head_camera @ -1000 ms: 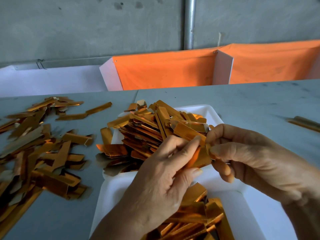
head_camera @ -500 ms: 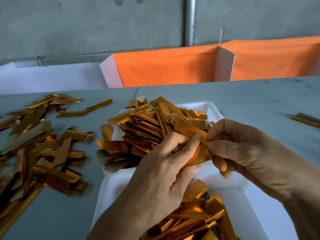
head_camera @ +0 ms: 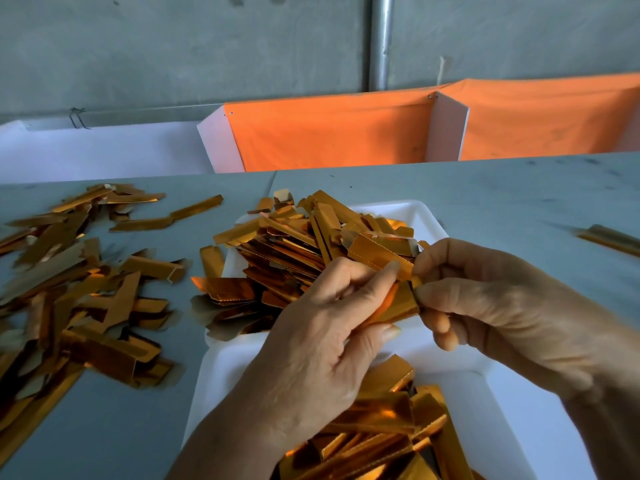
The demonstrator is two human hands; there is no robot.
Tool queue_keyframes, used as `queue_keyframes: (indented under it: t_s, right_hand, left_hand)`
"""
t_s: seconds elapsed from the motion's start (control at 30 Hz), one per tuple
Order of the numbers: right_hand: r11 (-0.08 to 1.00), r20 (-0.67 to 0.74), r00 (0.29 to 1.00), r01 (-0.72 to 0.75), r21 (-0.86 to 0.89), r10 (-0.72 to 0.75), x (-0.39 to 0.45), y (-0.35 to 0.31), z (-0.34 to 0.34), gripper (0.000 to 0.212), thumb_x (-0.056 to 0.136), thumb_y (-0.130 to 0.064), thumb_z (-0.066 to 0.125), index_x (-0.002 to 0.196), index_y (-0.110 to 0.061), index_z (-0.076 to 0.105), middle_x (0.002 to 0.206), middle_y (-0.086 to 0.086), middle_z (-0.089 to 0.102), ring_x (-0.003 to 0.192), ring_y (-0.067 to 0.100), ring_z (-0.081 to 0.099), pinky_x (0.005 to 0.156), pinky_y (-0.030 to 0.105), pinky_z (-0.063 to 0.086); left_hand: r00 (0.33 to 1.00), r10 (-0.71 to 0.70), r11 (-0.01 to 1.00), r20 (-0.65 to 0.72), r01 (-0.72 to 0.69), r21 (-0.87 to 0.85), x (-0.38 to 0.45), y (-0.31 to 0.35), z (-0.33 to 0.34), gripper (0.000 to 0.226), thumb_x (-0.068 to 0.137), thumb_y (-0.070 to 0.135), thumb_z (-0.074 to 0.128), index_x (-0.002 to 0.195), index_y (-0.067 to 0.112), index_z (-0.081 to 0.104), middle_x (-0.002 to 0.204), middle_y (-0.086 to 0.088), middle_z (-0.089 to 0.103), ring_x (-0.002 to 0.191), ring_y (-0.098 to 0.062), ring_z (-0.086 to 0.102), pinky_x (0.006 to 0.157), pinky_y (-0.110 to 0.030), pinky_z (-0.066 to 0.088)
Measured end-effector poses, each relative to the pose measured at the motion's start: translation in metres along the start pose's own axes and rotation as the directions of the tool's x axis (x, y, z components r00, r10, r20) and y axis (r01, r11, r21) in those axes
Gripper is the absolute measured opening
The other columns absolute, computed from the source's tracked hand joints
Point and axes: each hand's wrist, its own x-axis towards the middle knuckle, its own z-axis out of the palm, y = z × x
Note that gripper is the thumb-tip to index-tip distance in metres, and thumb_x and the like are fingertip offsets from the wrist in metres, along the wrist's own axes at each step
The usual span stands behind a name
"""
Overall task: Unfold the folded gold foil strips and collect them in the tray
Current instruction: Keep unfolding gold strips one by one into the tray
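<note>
- Both hands pinched one gold strip [head_camera: 398,308] above the middle of the tray [head_camera: 429,216].
- The left hand [head_camera: 322,348] gripped the strip's left part, thumb under it and forefinger on top, the other fingers curled.
- The right hand [head_camera: 491,306] pinched the strip's right end between thumb and forefinger, its other fingers curled below.
- The white tray lay under the hands on the grey table [head_camera: 485,188].
- A heap of strips [head_camera: 304,244] filled the tray's far end and spilled over its left rim.
- A second heap [head_camera: 381,438] lay at the tray's near end.
- A loose pile [head_camera: 76,299] was spread on the table, left of the tray.
- A lone strip [head_camera: 609,239] lay far right.
- Orange cloth [head_camera: 332,133] hung behind the table, before a grey wall with a metal pipe [head_camera: 381,43].
</note>
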Motion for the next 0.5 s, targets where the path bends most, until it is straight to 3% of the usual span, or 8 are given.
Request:
queue_keyframes:
  t_s: [0.07,0.2,0.33,0.5]
  right_hand:
    - [0.999,-0.031,1.0,0.005,-0.05,-0.007,0.0,0.001,0.001,0.019,0.064,-0.005,0.082,0.074,-0.012,0.067,0.056,0.01,0.059,0.045,0.016,0.055,0.046,0.018,0.047]
    - [0.994,0.002,1.0,0.028,-0.105,-0.028,0.0,0.002,0.0,0.016,0.069,-0.015,0.079,0.078,-0.013,0.066,0.06,0.01,0.063,0.05,0.017,0.059,0.05,0.02,0.049]
    - [0.997,0.085,0.995,0.06,-0.057,-0.055,-0.001,0.002,-0.007,0.003,0.075,-0.016,0.066,0.077,-0.015,0.069,0.066,0.007,0.061,0.055,0.017,0.059,0.05,0.022,0.049]
    - [0.996,0.152,0.986,0.058,0.07,-0.068,0.0,0.006,-0.011,0.013,0.075,-0.016,0.078,0.077,-0.011,0.067,0.06,0.003,0.054,0.047,0.012,0.051,0.046,0.019,0.045]
  left_hand:
    - [1.0,0.007,0.999,0.008,-0.007,0.05,0.0,0.0,0.0,0.052,0.092,0.043,0.044,0.141,0.026,0.041,0.113,0.021,0.038,0.103,0.002,0.046,0.073,-0.012,0.049]
    - [1.0,-0.003,0.997,-0.004,0.003,0.077,0.0,-0.001,0.001,0.052,0.092,0.04,0.045,0.141,0.026,0.042,0.111,0.021,0.037,0.102,-0.001,0.047,0.08,-0.013,0.045]
    - [1.0,-0.004,1.0,0.015,0.004,0.029,0.0,0.0,0.001,0.051,0.092,0.039,0.044,0.142,0.027,0.04,0.11,0.021,0.037,0.102,-0.002,0.046,0.075,-0.011,0.046]
    - [1.0,-0.005,0.998,0.028,0.007,-0.065,0.001,0.002,-0.001,0.049,0.094,0.038,0.047,0.141,0.024,0.043,0.107,0.023,0.038,0.098,0.005,0.047,0.07,-0.003,0.04]
